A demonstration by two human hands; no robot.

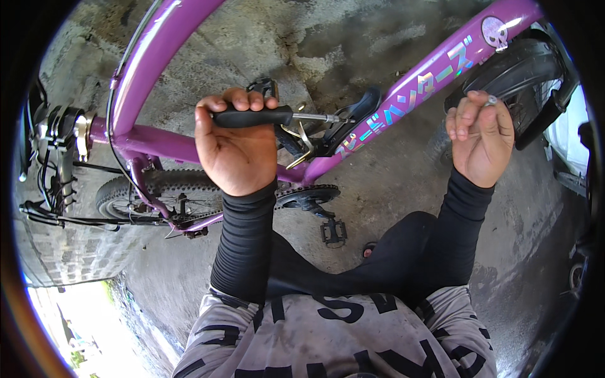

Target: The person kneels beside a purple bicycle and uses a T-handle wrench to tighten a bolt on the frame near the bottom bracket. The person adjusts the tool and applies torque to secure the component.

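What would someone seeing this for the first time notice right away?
The glossy purple metal bicycle frame sweeps across the top of the view, over stained grey concrete floor. At centre, the left hand has its grip closed on a black-handled screwdriver whose shaft points right toward the frame. At right, the right hand pinches a small silvery metal part at its fingertips.

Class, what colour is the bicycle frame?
Purple bicycle frame, seen best in the head view.

A rough, stained grey concrete floor (391, 183) fills the scene, darker with damp patches at the top; bright daylight and greenery (75, 327) show at the lower left corner.
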